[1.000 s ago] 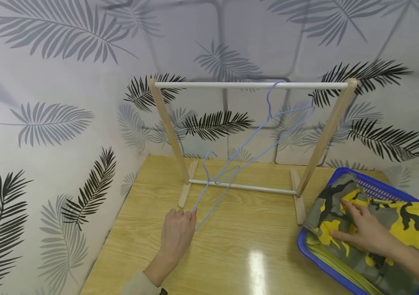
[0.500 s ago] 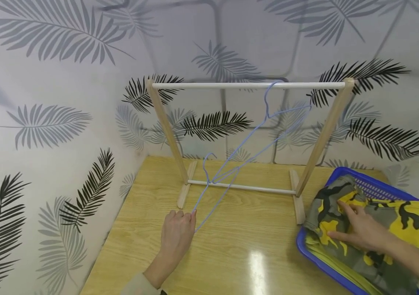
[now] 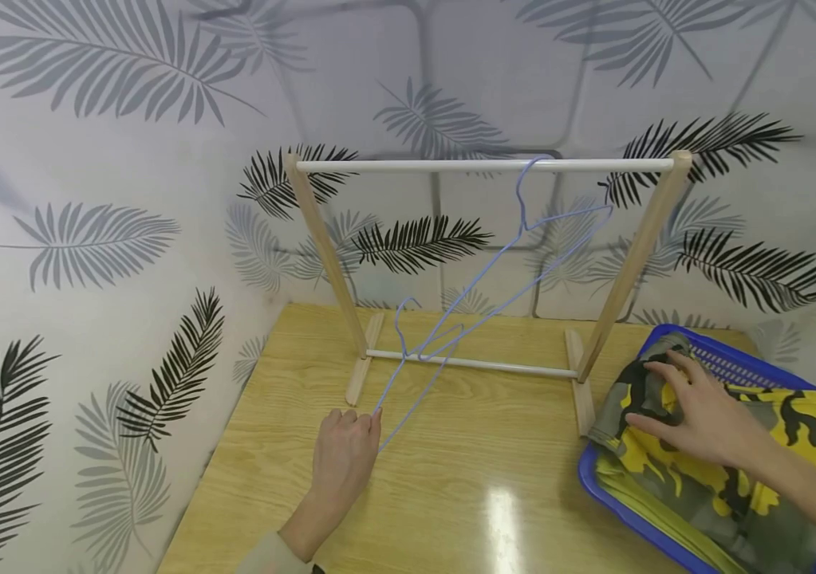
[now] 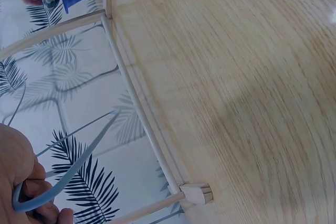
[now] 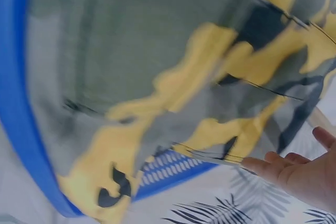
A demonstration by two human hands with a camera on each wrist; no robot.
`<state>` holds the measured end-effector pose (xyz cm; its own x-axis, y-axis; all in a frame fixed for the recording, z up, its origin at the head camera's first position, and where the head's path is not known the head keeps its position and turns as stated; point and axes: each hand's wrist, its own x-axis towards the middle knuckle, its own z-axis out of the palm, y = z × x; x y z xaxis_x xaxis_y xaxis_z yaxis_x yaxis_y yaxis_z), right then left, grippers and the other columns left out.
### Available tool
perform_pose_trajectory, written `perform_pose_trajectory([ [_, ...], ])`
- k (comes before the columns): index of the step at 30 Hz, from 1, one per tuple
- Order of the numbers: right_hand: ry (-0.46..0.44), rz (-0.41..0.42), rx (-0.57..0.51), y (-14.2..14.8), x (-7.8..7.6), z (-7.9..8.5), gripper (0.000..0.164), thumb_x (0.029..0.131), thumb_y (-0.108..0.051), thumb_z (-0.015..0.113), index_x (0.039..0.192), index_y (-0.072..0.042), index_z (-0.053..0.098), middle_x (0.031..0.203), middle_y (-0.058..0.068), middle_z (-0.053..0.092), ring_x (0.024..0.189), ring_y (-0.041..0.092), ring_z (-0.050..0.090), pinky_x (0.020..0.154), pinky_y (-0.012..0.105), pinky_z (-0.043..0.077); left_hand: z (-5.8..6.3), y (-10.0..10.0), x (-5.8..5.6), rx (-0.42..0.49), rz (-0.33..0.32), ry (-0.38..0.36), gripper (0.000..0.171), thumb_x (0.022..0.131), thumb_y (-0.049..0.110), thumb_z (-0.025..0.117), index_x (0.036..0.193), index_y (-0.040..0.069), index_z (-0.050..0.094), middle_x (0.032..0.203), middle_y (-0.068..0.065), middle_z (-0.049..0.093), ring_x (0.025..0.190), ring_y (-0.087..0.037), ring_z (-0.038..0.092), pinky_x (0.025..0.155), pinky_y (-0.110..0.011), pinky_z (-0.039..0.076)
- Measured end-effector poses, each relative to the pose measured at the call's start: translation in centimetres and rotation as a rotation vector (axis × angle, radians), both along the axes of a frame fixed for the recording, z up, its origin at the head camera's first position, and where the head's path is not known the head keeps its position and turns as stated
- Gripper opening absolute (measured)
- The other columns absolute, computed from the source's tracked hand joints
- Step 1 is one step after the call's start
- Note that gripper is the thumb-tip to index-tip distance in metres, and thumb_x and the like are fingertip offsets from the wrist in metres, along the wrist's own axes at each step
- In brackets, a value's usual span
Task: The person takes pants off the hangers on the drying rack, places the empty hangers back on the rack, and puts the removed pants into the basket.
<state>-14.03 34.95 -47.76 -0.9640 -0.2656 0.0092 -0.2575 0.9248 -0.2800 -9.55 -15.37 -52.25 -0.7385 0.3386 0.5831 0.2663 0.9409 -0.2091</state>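
My left hand (image 3: 345, 454) grips one end of a light-blue clothes hanger (image 3: 390, 383), its hook pointing up and away. In the left wrist view, the curled fingers (image 4: 44, 205) wrap the hanger's bent corner. My right hand (image 3: 712, 418) rests over a folded grey, yellow and black camouflage garment (image 3: 806, 430), thumb and fingers spread apart. That garment lies in a blue plastic basket (image 3: 626, 514) at the right. The right wrist view shows the fingers (image 5: 268, 169) beside the fabric's edge; whether they touch it is hard to tell.
A small wooden garment rack (image 3: 482, 167) with white rods stands on the wood-grain table (image 3: 451, 486). A second blue hanger (image 3: 482, 273) hangs from its top rod, slanting past the held one. A leaf-patterned wall (image 3: 128, 319) rises behind and to the left.
My right hand has moved up and away over the camouflage garment, whose left part has been shifted and bunched. The left hand and its hanger stay almost still.
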Motion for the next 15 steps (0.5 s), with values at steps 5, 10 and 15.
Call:
perform_pose_trajectory([
  [5, 0.048, 0.021, 0.031, -1.2, -0.7, 1.3, 0.090, 0.088, -0.064, 0.075, 0.148, -0.003, 0.051, 0.158, 0.035, 0.035, 0.133, 0.067, 0.042, 0.089, 0.079, 0.047, 0.0, -0.1, -0.1, -0.020, -0.004, 0.027, 0.057, 0.097, 0.022, 0.071, 0.048, 0.016, 0.044, 0.045, 0.006, 0.038, 0.050, -0.007, 0.022, 0.053, -0.020, 0.025],
  [10, 0.060, 0.067, 0.090, -2.1, -0.9, 0.8, 0.087, 0.086, -0.069, 0.075, 0.144, -0.006, 0.058, 0.157, 0.034, 0.040, 0.133, 0.067, 0.044, 0.100, 0.082, 0.040, 0.1, 0.0, 0.0, -0.003, 0.006, 0.028, 0.057, 0.092, 0.023, 0.078, 0.048, 0.015, 0.044, 0.045, 0.006, 0.038, 0.051, -0.007, 0.020, 0.053, -0.020, 0.026],
  [15, 0.008, 0.057, 0.143, -2.6, -0.9, -0.2, 0.085, 0.086, -0.076, 0.069, 0.143, -0.014, 0.059, 0.160, 0.032, 0.039, 0.137, 0.064, 0.043, 0.097, 0.086, 0.038, 0.1, -0.1, 0.0, 0.003, 0.003, 0.023, 0.056, 0.092, 0.023, 0.079, 0.048, 0.015, 0.045, 0.045, 0.006, 0.039, 0.053, -0.007, 0.019, 0.054, -0.019, 0.024],
])
